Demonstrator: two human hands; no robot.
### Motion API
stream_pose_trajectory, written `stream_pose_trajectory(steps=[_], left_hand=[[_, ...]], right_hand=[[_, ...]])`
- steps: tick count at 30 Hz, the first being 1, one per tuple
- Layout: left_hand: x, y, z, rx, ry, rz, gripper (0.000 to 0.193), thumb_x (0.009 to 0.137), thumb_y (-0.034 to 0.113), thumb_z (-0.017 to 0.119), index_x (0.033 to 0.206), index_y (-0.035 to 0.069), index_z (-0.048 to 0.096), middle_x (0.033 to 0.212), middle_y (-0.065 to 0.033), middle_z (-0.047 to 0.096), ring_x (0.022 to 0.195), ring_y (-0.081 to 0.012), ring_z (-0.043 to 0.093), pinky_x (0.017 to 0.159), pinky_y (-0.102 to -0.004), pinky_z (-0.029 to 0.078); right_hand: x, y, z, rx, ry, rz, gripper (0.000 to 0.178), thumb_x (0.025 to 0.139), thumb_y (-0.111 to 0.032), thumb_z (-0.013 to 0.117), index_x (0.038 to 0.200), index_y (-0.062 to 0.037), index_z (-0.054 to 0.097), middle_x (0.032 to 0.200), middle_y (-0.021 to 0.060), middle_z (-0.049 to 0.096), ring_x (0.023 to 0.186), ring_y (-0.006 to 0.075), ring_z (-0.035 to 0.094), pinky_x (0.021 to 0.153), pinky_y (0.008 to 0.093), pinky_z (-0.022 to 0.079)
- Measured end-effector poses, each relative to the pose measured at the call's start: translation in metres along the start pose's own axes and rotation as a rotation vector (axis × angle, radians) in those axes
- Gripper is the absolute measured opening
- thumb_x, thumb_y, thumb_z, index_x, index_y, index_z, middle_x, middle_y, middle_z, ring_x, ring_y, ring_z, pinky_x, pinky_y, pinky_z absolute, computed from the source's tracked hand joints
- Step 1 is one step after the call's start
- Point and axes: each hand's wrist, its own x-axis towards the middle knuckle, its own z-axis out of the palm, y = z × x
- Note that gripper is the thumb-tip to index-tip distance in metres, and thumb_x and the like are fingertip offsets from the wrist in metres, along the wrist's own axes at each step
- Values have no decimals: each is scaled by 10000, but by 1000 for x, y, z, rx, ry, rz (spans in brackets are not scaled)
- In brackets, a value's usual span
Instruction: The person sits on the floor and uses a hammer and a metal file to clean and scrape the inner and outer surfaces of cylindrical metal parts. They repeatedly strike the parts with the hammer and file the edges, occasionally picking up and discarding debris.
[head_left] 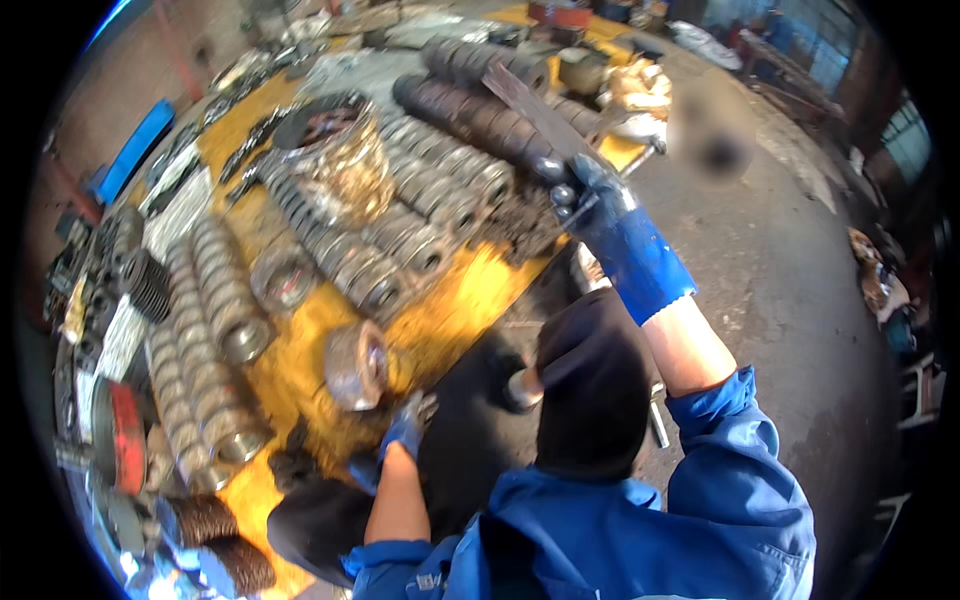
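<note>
My right hand (608, 215), in a blue rubber glove dark with grime, is raised at centre right. Its fingers are wrapped round the lower end of a long, flat metal bar (540, 112), which slants up to the left. Lower down, my left hand (405, 428), also blue-gloved, is by my legs over the yellow sheet, with its fingers partly stretched out and nothing visible in them. Just beyond it a thick, worn metal ring (356, 366) stands on the yellow sheet (455, 300). The left fingertips look apart from the ring.
Rows of stacked metal rings (215, 290) cover the sheet. A foil-wrapped bucket (340, 165) stands among them. Dark cylindrical rolls (470, 118) lie at the far side. A metal rod (658, 418) is on the floor beside my right knee. A red-faced drum (125, 437) stands at far left.
</note>
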Motion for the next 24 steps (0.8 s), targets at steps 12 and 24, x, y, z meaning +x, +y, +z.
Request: stream_pose_trajectory(steps=[12, 24], left_hand=[[16, -20, -10, -89, 28, -171, 564, 1003, 431, 353, 1475, 137, 258, 1461, -99, 408, 1323, -307, 395, 1067, -452, 322], [20, -30, -15, -135, 29, -212, 561, 1011, 402, 357, 1500, 160, 222, 1479, -105, 393, 1336, -279, 392, 1080, -419, 303]], right_hand=[[-99, 56, -365, 224, 710, 126, 418, 980, -472, 360, 1091, -111, 538, 734, 42, 651, 471, 153, 494, 428, 313, 420], [-187, 98, -457, 339, 912, 150, 248, 963, -420, 477, 969, -178, 526, 886, 81, 713, 494, 173, 553, 446, 328, 464]])
